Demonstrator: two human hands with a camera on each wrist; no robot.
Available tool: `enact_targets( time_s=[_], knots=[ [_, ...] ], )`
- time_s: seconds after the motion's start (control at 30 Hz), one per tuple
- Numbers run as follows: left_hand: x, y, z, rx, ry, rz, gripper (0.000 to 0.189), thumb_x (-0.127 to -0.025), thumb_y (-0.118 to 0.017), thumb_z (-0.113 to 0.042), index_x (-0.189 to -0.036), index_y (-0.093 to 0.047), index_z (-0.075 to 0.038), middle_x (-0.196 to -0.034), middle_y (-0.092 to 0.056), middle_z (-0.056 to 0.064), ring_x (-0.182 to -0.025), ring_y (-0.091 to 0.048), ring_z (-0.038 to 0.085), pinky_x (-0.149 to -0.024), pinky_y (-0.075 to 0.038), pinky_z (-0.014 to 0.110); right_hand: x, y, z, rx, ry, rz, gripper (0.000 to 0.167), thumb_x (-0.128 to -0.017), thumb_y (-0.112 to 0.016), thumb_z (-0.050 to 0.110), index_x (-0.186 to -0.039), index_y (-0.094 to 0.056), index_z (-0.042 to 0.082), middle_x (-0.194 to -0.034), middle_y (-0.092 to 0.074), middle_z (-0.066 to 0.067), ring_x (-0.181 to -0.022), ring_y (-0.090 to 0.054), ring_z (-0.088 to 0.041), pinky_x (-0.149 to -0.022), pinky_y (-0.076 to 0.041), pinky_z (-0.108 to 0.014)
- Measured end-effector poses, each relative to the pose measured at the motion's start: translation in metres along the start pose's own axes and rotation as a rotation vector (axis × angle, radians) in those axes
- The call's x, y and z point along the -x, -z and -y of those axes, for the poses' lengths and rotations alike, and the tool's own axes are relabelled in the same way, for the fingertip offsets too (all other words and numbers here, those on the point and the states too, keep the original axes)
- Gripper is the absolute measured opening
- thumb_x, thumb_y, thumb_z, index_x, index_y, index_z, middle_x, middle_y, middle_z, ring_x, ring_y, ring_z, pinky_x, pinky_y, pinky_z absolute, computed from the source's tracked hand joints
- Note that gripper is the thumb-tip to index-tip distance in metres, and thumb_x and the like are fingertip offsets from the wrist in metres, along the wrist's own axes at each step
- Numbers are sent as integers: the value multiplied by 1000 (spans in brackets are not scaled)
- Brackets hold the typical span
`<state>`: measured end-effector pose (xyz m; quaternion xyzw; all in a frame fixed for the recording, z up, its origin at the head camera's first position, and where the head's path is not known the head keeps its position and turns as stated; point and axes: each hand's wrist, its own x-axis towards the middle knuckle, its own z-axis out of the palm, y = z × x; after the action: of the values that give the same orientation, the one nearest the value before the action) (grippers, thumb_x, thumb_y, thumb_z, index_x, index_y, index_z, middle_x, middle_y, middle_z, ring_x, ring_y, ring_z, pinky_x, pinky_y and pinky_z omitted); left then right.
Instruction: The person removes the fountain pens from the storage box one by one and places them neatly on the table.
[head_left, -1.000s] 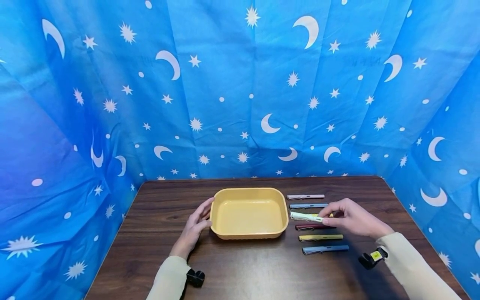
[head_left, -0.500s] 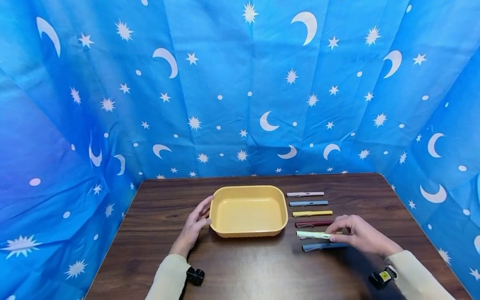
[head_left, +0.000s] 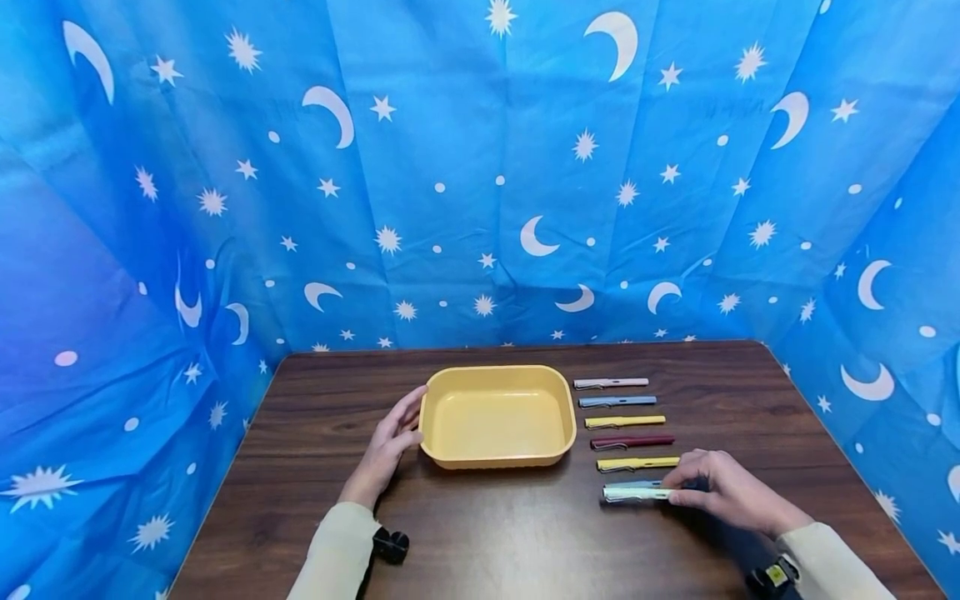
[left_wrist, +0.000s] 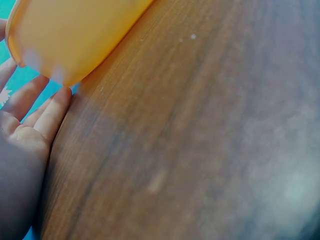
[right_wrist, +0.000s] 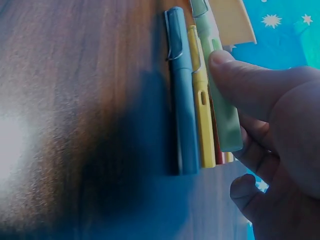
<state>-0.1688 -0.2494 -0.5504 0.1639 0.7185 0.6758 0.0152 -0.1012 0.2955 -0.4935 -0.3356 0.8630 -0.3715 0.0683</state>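
Observation:
My right hand (head_left: 731, 493) pinches a light green pen (head_left: 633, 494) between thumb and fingers near one end. In the head view this pen overlaps the nearest blue pen (head_left: 630, 483). The right wrist view shows the green pen (right_wrist: 225, 115) held above the table, apart from the blue pen (right_wrist: 184, 110) and a yellow pen (right_wrist: 204, 120). My left hand (head_left: 386, 458) rests its extended fingers against the left side of a yellow tray (head_left: 497, 462) with nothing in it. In the left wrist view fingertips (left_wrist: 62, 95) meet the tray's outer wall.
Behind the nearest blue pen, a row of pens lies right of the tray: yellow (head_left: 637, 463), dark red (head_left: 633, 442), yellow (head_left: 626, 422), grey-blue (head_left: 618, 402) and pale pink (head_left: 611, 383). A blue moon-and-star cloth (head_left: 465, 167) stands behind the wooden table (head_left: 510, 533).
My right hand has carried the light green pen toward the table's near side, past the yellow and dark red pens to the nearest blue one. The left hand has stayed at the tray.

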Motion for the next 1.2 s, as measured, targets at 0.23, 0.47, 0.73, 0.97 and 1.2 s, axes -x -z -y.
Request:
enact_targets(
  time_s=[0.23, 0.47, 0.73, 0.97, 1.2],
  knots=[
    [0, 0, 1, -12, 7, -10, 74, -93, -56, 4, -164, -36, -9, -168, -36, 19, -153, -34, 37, -112, -40, 16, 2, -5, -5, 26, 85, -19, 13, -95, -77, 14, -103, -83, 22, -96, -74, 14, -86, -64, -4, -70, -54, -27],
    [0, 0, 0, -4, 10, -9, 74, -94, -56, 5, -164, -35, -7, -168, -35, 20, -154, -33, 40, -111, -40, 15, 5, -6, -8, 36, 106, 10, 13, -95, -76, 15, -103, -82, 24, -93, -73, 15, -82, -61, 0, -68, -50, -27],
    [0, -1, -1, -26, 38, -20, 74, -94, -57, 3, -164, -37, -10, -168, -36, 17, -153, -34, 36, -110, -40, 15, 8, -11, -11, 67, 124, 13, 13, -94, -77, 13, -101, -81, 23, -93, -71, 15, -83, -61, 2, -66, -51, -25],
    [1, 0, -1, -17, 37, -18, 74, -94, -56, 3, -164, -36, -10, -168, -36, 18, -153, -34, 37, -110, -40, 15, 9, -15, -13, 135, 165, -21, 16, -91, -80, 11, -98, -81, 25, -92, -71, 18, -85, -63, 1, -73, -54, -26],
    [0, 0, -2, -23, 39, -17, 74, -93, -56, 3, -164, -36, -9, -167, -36, 18, -154, -34, 37, -111, -39, 14, 9, -19, -15, 161, 188, -34, 17, -89, -81, 10, -98, -80, 24, -92, -72, 17, -85, -63, -1, -71, -52, -24]
  ],
)
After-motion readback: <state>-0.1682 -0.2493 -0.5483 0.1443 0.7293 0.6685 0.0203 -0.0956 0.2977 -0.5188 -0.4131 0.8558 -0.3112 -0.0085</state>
